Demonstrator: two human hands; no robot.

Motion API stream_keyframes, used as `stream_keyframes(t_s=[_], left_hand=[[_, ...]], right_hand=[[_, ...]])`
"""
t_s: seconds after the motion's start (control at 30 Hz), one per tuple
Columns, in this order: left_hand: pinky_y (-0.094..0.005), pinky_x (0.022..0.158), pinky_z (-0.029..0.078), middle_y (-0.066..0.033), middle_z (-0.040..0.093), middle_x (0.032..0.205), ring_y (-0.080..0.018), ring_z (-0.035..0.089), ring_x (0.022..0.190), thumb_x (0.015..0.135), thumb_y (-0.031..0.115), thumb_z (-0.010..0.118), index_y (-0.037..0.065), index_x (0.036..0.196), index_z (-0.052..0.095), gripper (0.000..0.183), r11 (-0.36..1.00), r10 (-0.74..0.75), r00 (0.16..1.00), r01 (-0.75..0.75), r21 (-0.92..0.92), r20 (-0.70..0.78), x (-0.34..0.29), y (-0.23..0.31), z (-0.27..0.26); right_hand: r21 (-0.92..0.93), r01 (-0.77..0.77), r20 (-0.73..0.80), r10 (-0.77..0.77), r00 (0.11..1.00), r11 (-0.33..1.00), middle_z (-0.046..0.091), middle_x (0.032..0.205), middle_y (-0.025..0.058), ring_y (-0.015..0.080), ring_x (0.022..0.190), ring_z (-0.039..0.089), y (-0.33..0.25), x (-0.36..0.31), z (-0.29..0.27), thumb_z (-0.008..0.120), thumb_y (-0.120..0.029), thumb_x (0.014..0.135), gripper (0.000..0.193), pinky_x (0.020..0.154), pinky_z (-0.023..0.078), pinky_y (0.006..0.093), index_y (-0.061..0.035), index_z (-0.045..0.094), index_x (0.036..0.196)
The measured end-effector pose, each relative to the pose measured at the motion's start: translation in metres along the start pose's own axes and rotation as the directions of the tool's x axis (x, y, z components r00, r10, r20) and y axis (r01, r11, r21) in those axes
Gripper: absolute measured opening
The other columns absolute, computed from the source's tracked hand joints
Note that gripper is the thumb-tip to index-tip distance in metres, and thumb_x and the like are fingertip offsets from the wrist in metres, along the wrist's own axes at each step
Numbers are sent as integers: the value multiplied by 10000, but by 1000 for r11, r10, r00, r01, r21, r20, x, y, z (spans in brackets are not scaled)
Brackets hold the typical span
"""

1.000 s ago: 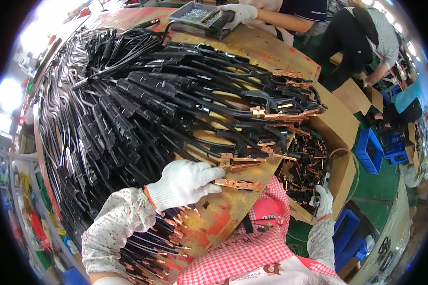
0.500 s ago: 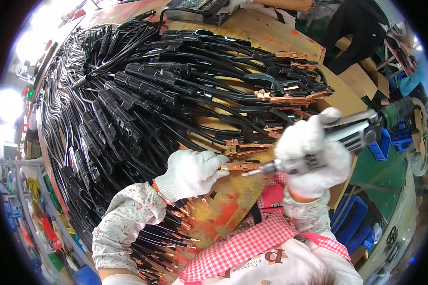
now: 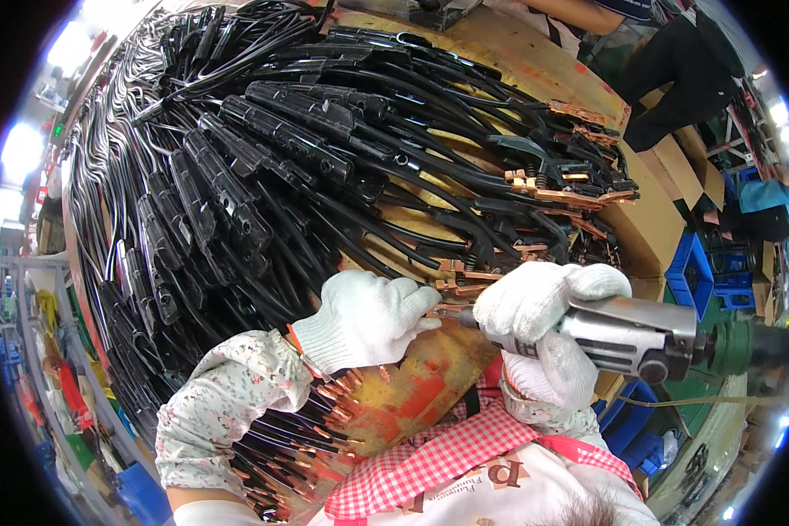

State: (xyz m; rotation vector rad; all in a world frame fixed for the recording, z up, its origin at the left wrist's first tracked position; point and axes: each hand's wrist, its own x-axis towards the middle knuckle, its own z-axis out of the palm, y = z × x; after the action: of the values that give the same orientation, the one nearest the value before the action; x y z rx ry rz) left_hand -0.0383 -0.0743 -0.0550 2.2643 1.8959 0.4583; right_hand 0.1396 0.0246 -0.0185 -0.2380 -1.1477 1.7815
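Note:
My left hand (image 3: 357, 323), in a white knit glove, pinches a small copper clamp jaw (image 3: 450, 311) near the table's front edge. My right hand (image 3: 535, 307), gloved alike, is wrapped round a silver and black power screwdriver (image 3: 631, 331) held almost level. The driver's tip points left and meets the copper jaw, close to my left fingertips; the exact contact is partly hidden. Just beyond lie black clamps with copper jaws (image 3: 570, 197). Black plastic handle sleeves (image 3: 285, 136) on cables fan out left of them.
Black cables (image 3: 114, 175) heap along the left. Bare copper cable ends (image 3: 337, 394) lie below my left wrist. The paint-stained table (image 3: 421, 386) shows near my apron. Cardboard boxes (image 3: 653, 210) and a blue crate (image 3: 691, 273) stand right. Another person's arm (image 3: 587, 13) is across the table.
The screwdriver has come left and swung from tilted upward to nearly level, its tip now at the copper jaw. My left hand keeps its pinch. The whole view has shifted slightly.

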Motion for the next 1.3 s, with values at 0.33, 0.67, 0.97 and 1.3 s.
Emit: stream_keyframes(t_s=[0.33,0.67,0.97,1.3], left_hand=[[-396,491,513,-14,660,732,-245,688,629,916,412,629,140,928,646,273,996,-89,994,90,-7,68,-2,6,7],[-356,520,499,21,628,717,-211,669,608,857,372,688,173,977,664,234,996,-87,992,86,13,86,-2,6,4],[-373,546,514,0,643,750,-230,672,637,823,343,696,167,976,665,235,998,-60,998,59,34,20,1,7,7],[-366,612,515,-90,661,803,-287,665,684,812,235,773,54,1038,679,305,955,-99,961,18,-298,-259,1,6,-2]], right_hand=[[-10,102,301,-95,949,995,638,877,126,261,772,634,11,13,-17,763,-101,877,381,700,554,434,-79,502,1154],[-110,200,294,-161,942,974,615,719,61,231,600,608,9,15,-3,773,-266,899,389,558,533,402,-85,511,1123],[-20,122,257,-113,960,992,608,753,74,234,687,607,8,10,-7,761,-182,912,356,618,535,411,-81,496,1127],[-67,-303,-583,209,785,951,568,727,11,159,577,566,-47,-14,-95,638,-291,901,299,497,499,344,-90,576,1113]])
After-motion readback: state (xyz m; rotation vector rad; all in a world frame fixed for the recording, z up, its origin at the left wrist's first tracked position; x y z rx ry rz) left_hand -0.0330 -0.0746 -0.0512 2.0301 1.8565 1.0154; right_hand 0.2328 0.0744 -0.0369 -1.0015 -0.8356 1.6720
